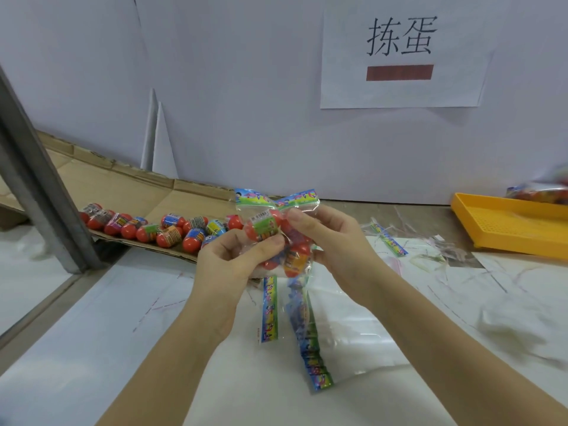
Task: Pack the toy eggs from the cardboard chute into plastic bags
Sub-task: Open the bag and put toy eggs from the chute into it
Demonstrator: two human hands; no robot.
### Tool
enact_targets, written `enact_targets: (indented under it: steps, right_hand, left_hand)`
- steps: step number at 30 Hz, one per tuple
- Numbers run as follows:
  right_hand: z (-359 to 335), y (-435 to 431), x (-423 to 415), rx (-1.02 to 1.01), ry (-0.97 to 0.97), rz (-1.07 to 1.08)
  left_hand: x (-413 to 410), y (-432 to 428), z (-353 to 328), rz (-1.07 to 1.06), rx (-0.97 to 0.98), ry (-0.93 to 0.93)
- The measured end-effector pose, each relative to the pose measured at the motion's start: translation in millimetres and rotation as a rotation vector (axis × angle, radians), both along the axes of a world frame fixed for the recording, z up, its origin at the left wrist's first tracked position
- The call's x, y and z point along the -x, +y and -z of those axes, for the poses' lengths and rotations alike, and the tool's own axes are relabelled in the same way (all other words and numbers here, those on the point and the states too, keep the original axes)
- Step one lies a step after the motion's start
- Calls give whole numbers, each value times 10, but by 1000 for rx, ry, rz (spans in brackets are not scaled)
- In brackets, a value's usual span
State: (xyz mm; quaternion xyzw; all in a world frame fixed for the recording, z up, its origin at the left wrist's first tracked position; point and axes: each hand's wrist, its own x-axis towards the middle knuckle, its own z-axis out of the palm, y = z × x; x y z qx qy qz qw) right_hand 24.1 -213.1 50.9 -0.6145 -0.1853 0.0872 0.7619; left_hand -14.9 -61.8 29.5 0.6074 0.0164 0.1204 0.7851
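Several red toy eggs (pixel 167 229) with colourful wrappers lie in a row on the cardboard chute (pixel 132 192) at the left. In front of it I hold up a clear plastic bag (pixel 295 204) with a printed top strip. My left hand (pixel 238 259) pinches a red egg with a green label (pixel 262 226) at the bag's mouth. My right hand (pixel 330 241) grips the bag's other side. Other eggs (pixel 295 259) sit inside the bag, partly hidden by my fingers.
Empty bags with printed strips (pixel 307 327) lie flat on the white table below my hands. A yellow tray (pixel 504 222) stands at the right with a filled bag (pixel 544 192) at its far end. A grey metal post (pixel 40 186) leans at the left. A paper sign (pixel 399 56) hangs on the wall.
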Motion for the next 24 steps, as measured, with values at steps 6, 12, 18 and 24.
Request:
enact_targets:
  steps: [6,12,18,24]
  right_hand:
    - [-11,-46,-25,51,-23,55]
    - [21,18,15,63,-27,31]
    - [37,28,16,92,18,4]
    - [-253,-354,-32,-14,21,209]
  left_hand:
    - [24,-34,-23,38,12,-12]
    - [42,-63,-36,-55,127,-33]
    - [23,-37,-46,-43,161,-29]
    - [-89,-74,36,70,80,61]
